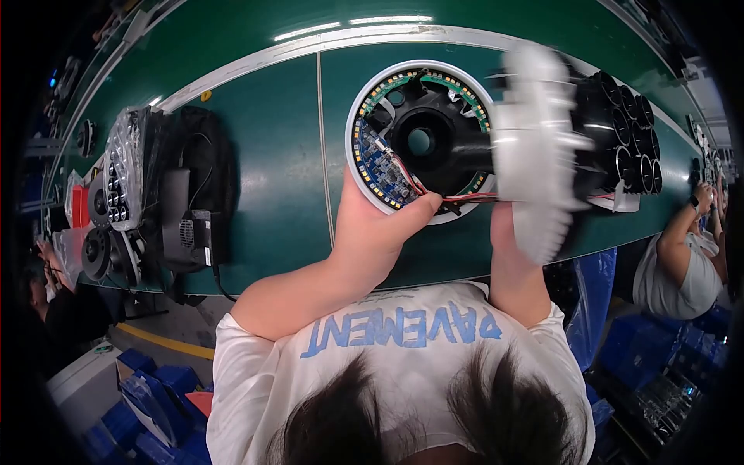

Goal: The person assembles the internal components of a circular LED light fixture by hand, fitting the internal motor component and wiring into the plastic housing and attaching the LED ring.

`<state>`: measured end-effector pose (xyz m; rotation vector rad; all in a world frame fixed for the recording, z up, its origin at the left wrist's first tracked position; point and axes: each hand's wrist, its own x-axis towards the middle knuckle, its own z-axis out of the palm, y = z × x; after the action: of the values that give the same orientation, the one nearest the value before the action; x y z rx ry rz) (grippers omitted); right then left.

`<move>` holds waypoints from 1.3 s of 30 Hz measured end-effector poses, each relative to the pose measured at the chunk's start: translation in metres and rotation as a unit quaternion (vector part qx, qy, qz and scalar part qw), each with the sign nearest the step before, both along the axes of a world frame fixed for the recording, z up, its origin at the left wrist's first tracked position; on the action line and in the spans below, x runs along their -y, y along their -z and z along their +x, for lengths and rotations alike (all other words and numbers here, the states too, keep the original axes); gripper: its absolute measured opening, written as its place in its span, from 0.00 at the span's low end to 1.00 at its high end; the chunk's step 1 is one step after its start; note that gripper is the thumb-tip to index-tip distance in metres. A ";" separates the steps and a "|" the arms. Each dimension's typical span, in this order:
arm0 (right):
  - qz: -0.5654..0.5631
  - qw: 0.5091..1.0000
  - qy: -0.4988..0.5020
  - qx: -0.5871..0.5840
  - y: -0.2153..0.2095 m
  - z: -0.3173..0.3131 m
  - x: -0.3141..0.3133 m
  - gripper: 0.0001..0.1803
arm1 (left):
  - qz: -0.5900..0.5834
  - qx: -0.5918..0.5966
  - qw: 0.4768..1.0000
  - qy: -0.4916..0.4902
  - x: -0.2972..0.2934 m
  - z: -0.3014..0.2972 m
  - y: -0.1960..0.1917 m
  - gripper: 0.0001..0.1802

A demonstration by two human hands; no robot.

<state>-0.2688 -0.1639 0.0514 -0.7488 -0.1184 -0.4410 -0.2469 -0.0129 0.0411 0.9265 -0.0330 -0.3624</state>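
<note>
A round white lamp (447,143) lies between the hands: the left hand (378,225) holds its lower rim; the right hand's (503,225) grip is hidden behind a blurred white wheel (535,155). Leftward, a clear bag (140,174) contains round black parts (117,186).

So I count two bare hands, left hand (387,225) and right hand (505,226), one round housing (358,159) with one blue circuit board (380,169) inside, and one white toothed part (535,151), pretty blurry. Toward the workbench's (279,155) right edge, at least eight black tubes (637,139), exact number's hard tbh. Toward the left edge: one clear plastic pack (124,167), one vented black device (196,236), at least two dark discs (96,253).
</note>
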 end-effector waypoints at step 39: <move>-0.035 0.982 -0.139 0.121 0.043 -0.007 -0.013 0.31 | 0.063 -0.040 0.997 -0.016 -0.002 -0.010 -0.021 0.39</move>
<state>-0.2755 -0.1513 0.0089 -0.7332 -0.4642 -0.2606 -0.2565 -0.0106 0.0620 1.0357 0.0775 -0.3752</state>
